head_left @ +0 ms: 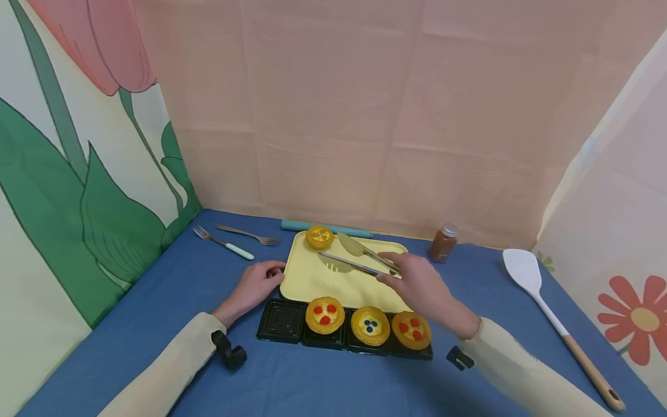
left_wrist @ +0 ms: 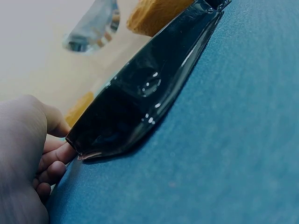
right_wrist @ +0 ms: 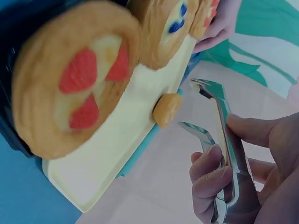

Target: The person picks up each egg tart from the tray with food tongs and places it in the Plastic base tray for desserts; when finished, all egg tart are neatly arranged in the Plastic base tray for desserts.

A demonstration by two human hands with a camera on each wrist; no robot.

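My right hand (head_left: pixel 422 284) holds metal serving tongs (right_wrist: pixel 238 163), their arms spread apart with nothing between the tips. The tongs reach over a pale yellow tray (head_left: pixel 302 278). A plain yellow egg tart (head_left: pixel 319 237) sits at the tray's far left, close to the tong tips. My left hand (head_left: pixel 257 284) grips the tray's left edge between thumb and curled fingers. In front of the tray lies a black plastic container (left_wrist: pixel 126 102) with a row of compartments. Its leftmost compartment (head_left: pixel 282 320) is bare; the others hold tarts with red (head_left: pixel 325 315) or blue (head_left: pixel 370 325) toppings.
Two forks (head_left: pixel 224 242) lie at the back left on the blue cloth. Behind the tray is a teal roll (head_left: pixel 297 225). A brown spice jar (head_left: pixel 443 243) stands at the back right, and a white spatula (head_left: pixel 542 301) with a wooden handle lies far right.
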